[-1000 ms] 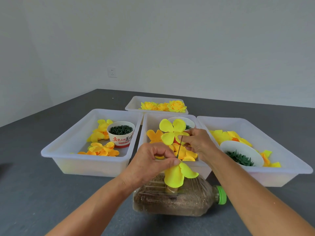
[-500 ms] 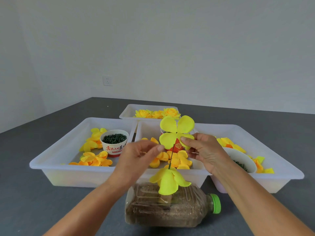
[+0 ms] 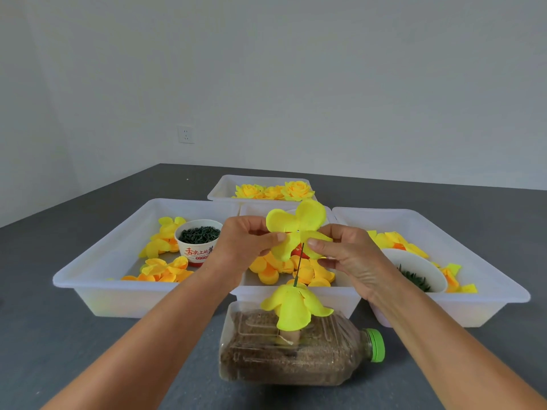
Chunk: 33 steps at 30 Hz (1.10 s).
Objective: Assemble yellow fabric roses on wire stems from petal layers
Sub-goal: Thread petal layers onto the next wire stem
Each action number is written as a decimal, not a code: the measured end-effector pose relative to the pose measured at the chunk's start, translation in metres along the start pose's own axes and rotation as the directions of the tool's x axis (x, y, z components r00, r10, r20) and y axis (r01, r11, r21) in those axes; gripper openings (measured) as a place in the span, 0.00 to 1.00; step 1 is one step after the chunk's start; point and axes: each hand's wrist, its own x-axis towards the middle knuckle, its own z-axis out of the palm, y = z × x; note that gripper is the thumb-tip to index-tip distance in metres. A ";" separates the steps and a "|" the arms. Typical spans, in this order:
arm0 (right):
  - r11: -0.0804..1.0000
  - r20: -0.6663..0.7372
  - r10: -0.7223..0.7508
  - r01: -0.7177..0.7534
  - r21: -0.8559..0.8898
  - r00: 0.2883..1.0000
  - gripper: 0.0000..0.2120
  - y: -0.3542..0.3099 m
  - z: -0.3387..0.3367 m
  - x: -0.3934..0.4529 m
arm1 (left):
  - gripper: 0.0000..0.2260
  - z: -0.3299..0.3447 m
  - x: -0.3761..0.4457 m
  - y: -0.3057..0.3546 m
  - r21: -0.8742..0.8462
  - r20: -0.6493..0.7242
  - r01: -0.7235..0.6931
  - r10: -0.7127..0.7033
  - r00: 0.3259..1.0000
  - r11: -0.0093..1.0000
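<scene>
Petal layer [image 3: 296,229] — both hands' grip

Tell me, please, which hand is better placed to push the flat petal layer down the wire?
Probably the right hand: its fingertips pinch the petal layer beside the centre hole, directly over the wire stem. The left hand grips only the outer left petal, better suited to steadying.

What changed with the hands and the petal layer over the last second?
The left hand let go of the wire near the lower petals and rose to pinch the petal layer, which the right hand already held. The layer now sits higher, at the wire's top. The lower petals and bottle stayed put.
</scene>
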 end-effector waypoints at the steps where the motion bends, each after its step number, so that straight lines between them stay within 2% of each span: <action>1: 1.000 0.019 -0.016 0.016 0.008 1.000 0.04 -0.001 0.000 0.000 | 0.04 0.000 0.000 0.001 -0.011 -0.022 -0.010 0.010 1.000 1.000; 4: 0.997 0.030 -0.078 0.078 0.011 0.996 0.07 -0.006 0.003 -0.002 | 0.04 0.002 0.000 0.002 0.014 -0.046 -0.060 0.061 0.997 0.998; 7: 0.988 0.008 -0.150 0.149 0.037 0.989 0.01 -0.006 0.007 -0.003 | 0.04 0.002 0.000 0.002 0.034 -0.038 -0.076 0.077 0.996 0.996; 11: 0.988 -0.018 -0.145 0.146 0.050 0.989 0.06 -0.008 0.011 -0.003 | 0.04 0.002 -0.002 0.004 0.021 -0.020 -0.069 0.069 0.997 0.997; 14: 0.988 -0.014 -0.127 0.128 0.083 0.992 0.01 -0.010 0.013 -0.004 | 0.03 0.000 -0.003 0.006 -0.020 0.006 -0.046 0.046 0.999 0.999; 18: 0.986 -0.015 -0.106 0.107 0.127 0.994 0.06 -0.012 0.013 -0.006 | 0.05 -0.001 -0.005 0.008 -0.055 0.023 -0.038 0.039 0.999 0.998; 21: 0.979 -0.023 -0.132 0.134 0.156 0.991 0.07 -0.013 0.013 -0.009 | 0.04 -0.002 -0.009 0.006 -0.033 0.004 -0.089 0.089 0.996 0.995; 28: 0.982 -0.009 -0.178 0.179 0.059 0.984 0.02 -0.004 0.011 -0.019 | 0.06 -0.001 -0.018 -0.003 -0.046 0.059 -0.190 0.192 0.980 0.981; 30: 0.978 0.003 -0.200 0.200 0.057 0.980 0.06 -0.003 0.011 -0.022 | 0.06 -0.001 -0.020 -0.003 -0.044 0.059 -0.221 0.224 0.973 0.974; 33: 0.968 0.029 -0.242 0.239 0.072 0.970 0.05 -0.002 0.011 -0.026 | 0.06 -0.002 -0.024 -0.004 -0.006 0.049 -0.279 0.279 0.959 0.960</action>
